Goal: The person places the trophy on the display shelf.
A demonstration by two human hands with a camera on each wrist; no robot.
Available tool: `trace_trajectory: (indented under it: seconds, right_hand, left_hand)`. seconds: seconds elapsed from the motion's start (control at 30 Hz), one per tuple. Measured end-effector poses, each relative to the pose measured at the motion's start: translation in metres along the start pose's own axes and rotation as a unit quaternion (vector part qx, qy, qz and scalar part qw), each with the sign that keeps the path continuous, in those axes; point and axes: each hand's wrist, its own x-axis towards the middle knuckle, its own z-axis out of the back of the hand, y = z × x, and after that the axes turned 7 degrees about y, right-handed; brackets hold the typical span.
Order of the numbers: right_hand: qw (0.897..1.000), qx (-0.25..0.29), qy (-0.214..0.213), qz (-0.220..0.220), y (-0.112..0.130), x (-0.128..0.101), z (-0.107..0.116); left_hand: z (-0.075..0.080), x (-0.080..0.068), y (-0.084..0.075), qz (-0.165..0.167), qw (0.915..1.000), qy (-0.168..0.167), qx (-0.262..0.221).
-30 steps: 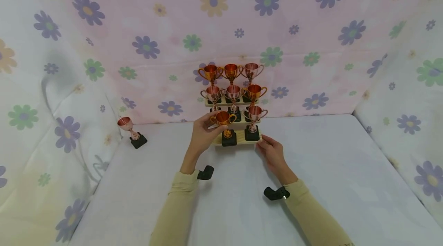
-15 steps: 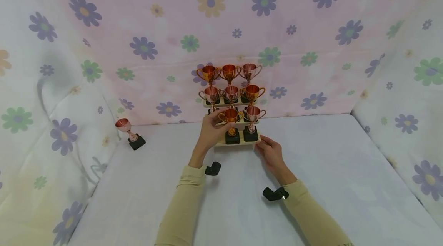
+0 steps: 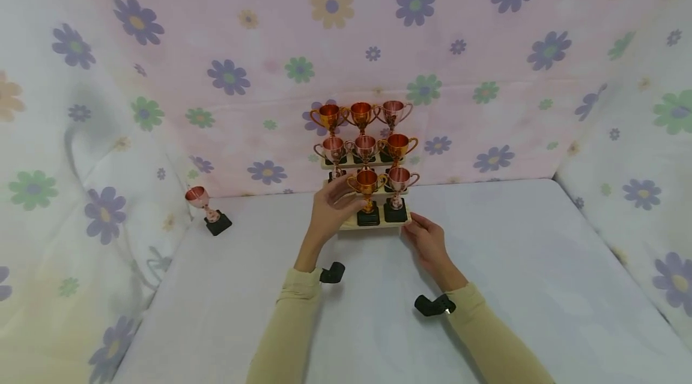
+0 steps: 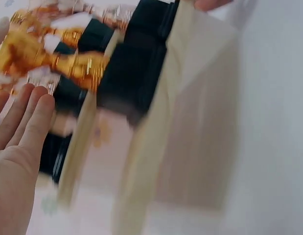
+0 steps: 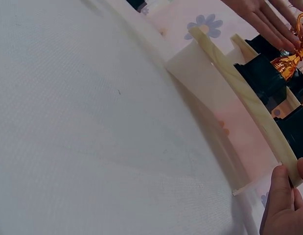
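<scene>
A stepped wooden stand (image 3: 378, 225) holds several small gold and rose trophies against the flowered back cloth. On its lowest step a gold trophy (image 3: 367, 183) stands on a black base beside a rose one (image 3: 399, 178). My left hand (image 3: 332, 207) is just left of the gold trophy, its fingers straight. The left wrist view shows those fingers (image 4: 24, 122) lying apart from the blurred gold trophy (image 4: 38, 54). My right hand (image 3: 424, 235) pinches the stand's front right corner; in the right wrist view its thumb (image 5: 281, 188) lies on the step's edge (image 5: 244, 98).
A single rose trophy (image 3: 202, 201) on a black base stands at the far left of the white table (image 3: 486, 264), close to the cloth wall. Flowered cloth encloses the back and both sides. Black wrist cameras (image 3: 432, 304) sit on both sleeves.
My left hand carried the gold trophy rightwards along the lowest step until it stood beside the rose one, then its fingers straightened off it. My right hand stayed on the stand's corner.
</scene>
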Motion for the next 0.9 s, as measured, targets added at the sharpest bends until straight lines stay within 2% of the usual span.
trace_trajectory:
  seconds: [0.13,0.23,0.3,0.43,0.5,0.57,0.67,0.77,0.83,0.9]
  right_hand:
    - [1.0,0.0,0.001,-0.002,0.001,-0.001,0.002]
    - [1.0,-0.002,-0.003,-0.004,0.001,-0.001,0.002]
    - [1.0,-0.002,-0.004,-0.006,0.001,0.0,0.002]
    - [1.0,-0.005,-0.002,-0.011,0.001,0.0,0.0]
    - [1.0,-0.003,-0.003,-0.011,0.0,0.0,0.0]
    - [1.0,-0.003,-0.004,-0.012,0.0,0.0,0.001]
    - [1.0,-0.002,-0.003,-0.011,-0.001,-0.001,0.002]
    - [1.0,-0.004,-0.002,-0.01,-0.001,0.0,0.002]
    - [1.0,-0.002,-0.005,-0.011,-0.001,0.0,0.002]
    - [1.0,-0.002,-0.006,-0.01,0.0,0.001,0.002]
  left_hand:
    - [0.033,-0.026,0.005,0.016,0.9997,-0.018,0.004]
    - [0.068,-0.049,0.006,0.059,0.9959,-0.052,0.045]
    - [0.093,-0.066,0.005,0.098,0.9885,-0.077,0.086]
    - [0.137,-0.099,-0.005,0.184,0.9619,-0.112,0.168]
    - [0.153,-0.11,-0.011,0.221,0.9463,-0.13,0.197]
    - [0.164,-0.116,-0.014,0.254,0.9297,-0.167,0.209]
    - [0.178,-0.119,-0.016,0.286,0.9051,-0.242,0.201]
    - [0.19,-0.113,-0.014,0.301,0.8834,-0.308,0.185]
    - [0.197,-0.107,-0.012,0.307,0.8736,-0.336,0.173]
    - [0.201,-0.1,-0.011,0.307,0.8696,-0.355,0.153]
